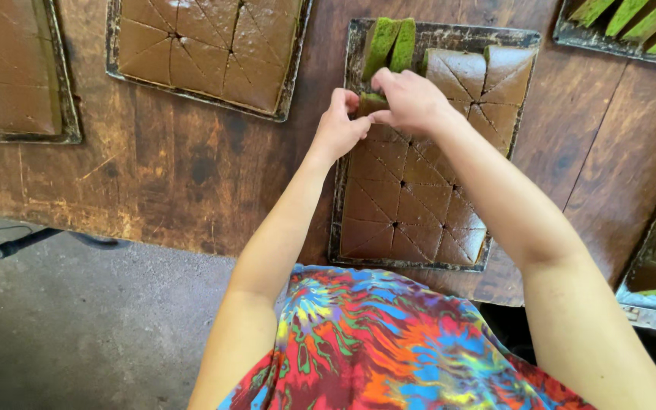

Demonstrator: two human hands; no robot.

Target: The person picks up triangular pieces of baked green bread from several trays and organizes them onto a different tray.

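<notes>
both hands [377,110] on cake piece [371,101] in middle tray [341,190], upturned slices [391,42] behind, another tray [111,45] left

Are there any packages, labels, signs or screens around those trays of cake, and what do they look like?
None in view: no package, label, sign or screen.
Only bare metal trays on the wooden table.
Middle tray: dark, rectangular, brown-topped cake scored into triangles; both hands, left hand and right hand, pinch a green-sided cake piece.
Top-right tray: green cake slices.
</notes>
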